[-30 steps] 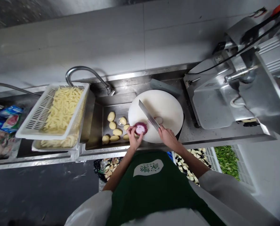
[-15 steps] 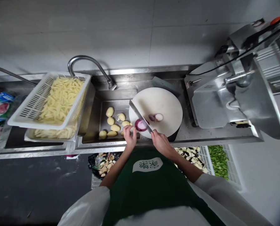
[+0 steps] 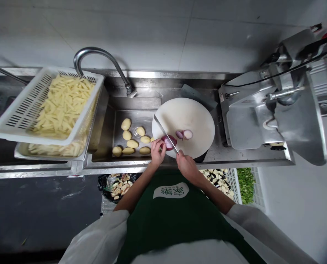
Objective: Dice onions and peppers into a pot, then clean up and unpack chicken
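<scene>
A cut red onion (image 3: 171,141) sits at the near left of the round white cutting board (image 3: 197,115). The fingers of my left hand (image 3: 157,151) are curled against the onion's left side, holding it on the board. My right hand (image 3: 187,167) is closed round the handle of a kitchen knife (image 3: 160,126). Its blade points away to the left and lies over the onion; how deep it sits, I cannot tell. Small cut-off onion pieces (image 3: 188,134) lie to the right of the knife.
Several peeled potatoes (image 3: 132,143) lie in the sink (image 3: 149,106) left of the board, under a faucet (image 3: 97,51). Further left, a white basket (image 3: 14,124) holds potato strips. A metal slicing machine (image 3: 246,128) stands right. Below the counter are cut eggplant (image 3: 218,179) and chopped greens (image 3: 245,185).
My left hand has moved right and up onto the onion, its fingers now against it. The knife blade has shifted slightly on the onion. The whole view has shifted a little.
</scene>
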### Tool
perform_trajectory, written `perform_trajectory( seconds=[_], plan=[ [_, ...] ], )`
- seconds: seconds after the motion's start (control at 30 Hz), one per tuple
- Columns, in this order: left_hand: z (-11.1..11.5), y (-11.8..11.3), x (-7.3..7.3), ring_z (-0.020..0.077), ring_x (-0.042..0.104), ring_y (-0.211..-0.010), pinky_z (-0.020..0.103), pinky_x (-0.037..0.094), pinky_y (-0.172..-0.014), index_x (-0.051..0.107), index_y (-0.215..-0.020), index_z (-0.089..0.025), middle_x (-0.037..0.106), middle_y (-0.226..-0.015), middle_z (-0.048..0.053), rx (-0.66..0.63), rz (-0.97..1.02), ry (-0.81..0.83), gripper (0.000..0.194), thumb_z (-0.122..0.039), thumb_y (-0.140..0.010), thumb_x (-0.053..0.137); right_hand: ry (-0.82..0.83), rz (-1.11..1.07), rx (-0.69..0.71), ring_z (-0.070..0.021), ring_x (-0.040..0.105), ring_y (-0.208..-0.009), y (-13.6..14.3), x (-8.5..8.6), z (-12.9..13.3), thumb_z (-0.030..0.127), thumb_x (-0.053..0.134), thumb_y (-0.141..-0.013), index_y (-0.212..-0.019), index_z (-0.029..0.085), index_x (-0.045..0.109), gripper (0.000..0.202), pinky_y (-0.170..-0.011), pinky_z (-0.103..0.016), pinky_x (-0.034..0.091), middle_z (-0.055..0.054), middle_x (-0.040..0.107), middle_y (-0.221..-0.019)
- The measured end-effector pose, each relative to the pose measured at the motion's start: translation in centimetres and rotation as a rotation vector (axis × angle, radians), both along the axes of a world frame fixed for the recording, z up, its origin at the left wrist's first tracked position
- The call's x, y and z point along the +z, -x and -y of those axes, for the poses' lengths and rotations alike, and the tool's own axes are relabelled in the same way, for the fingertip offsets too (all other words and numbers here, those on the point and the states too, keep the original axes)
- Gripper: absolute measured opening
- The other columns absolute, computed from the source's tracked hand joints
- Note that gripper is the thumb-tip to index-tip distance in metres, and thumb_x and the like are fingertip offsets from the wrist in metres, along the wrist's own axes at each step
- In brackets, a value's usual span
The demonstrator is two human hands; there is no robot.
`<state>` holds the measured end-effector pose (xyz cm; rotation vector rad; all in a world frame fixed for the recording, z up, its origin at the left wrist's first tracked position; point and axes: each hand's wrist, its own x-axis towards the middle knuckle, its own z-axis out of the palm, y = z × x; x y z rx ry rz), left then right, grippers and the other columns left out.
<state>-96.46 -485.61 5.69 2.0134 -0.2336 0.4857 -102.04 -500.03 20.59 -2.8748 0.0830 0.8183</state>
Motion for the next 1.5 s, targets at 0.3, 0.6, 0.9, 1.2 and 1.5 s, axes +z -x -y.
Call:
perform_trajectory(
  seconds=[0.3,0.6,0.9,1.2,1.5],
  plan=[
    [0.0,-0.3,-0.8,0.0258,0.065,-0.106,0.046,0.051,-0.101,0.07,-0.101,-0.023,0.07,-0.107,0.011,-0.02,-0.052,0.042,0.022,-0.041,-0.101,0.057,-0.006,-0.072,-0.021,-0.0282,0.077,-0.096,-1.8,-1.2,-0.2,0.027,0.028,-0.114,-0.13,0.011,0.054,0.035,-0.081,-0.032,0.049,-0.018,0.077,-0.101],
    [-2.4,-4.0,5.3,0.0231,0.065,-0.099,0.044,0.053,-0.095,0.067,-0.096,-0.023,0.07,-0.098,0.007,-0.11,0.208,0.0,0.013,-0.031,-0.101,0.059,-0.028,-0.002,-0.043,-0.0282,0.076,-0.099,-1.4,-3.2,-0.2,0.03,0.028,-0.113,-0.134,0.012,0.053,0.037,-0.081,-0.032,0.052,-0.019,0.077,-0.104],
    [2.0,-17.2,13.0,0.0348,0.052,-0.137,0.065,0.027,-0.125,0.072,-0.097,-0.018,0.071,-0.106,0.011,-0.798,0.169,-0.464,0.025,-0.036,-0.097,0.055,-0.006,-0.001,-0.051,-0.0289,0.076,-0.099,-1.1,-3.7,-0.4,0.03,0.025,-0.113,-0.143,0.014,0.05,0.042,-0.087,-0.036,0.054,-0.018,0.077,-0.106],
    [1.5,-19.2,8.2,0.0324,0.06,-0.124,0.058,0.039,-0.116,0.071,-0.082,-0.023,0.073,-0.091,0.011,-0.881,0.152,-0.501,0.031,-0.034,-0.097,0.046,-0.05,-0.03,-0.051,-0.0285,0.075,-0.104,-2.6,-4.6,-0.8,0.023,0.031,-0.111,-0.149,0.012,0.045,0.043,-0.091,-0.036,0.054,-0.018,0.077,-0.112],
    [-2.3,-7.2,2.5,0.0316,0.057,-0.123,0.058,0.039,-0.114,0.064,-0.119,-0.023,0.064,-0.12,0.014,0.002,0.086,-0.012,0.03,-0.043,-0.097,0.058,-0.076,-0.062,-0.065,-0.0292,0.075,-0.105,-3.1,-7.6,-0.7,0.026,0.031,-0.111,-0.15,0.01,0.045,0.044,-0.091,-0.038,0.053,-0.021,0.076,-0.113]
  ],
)
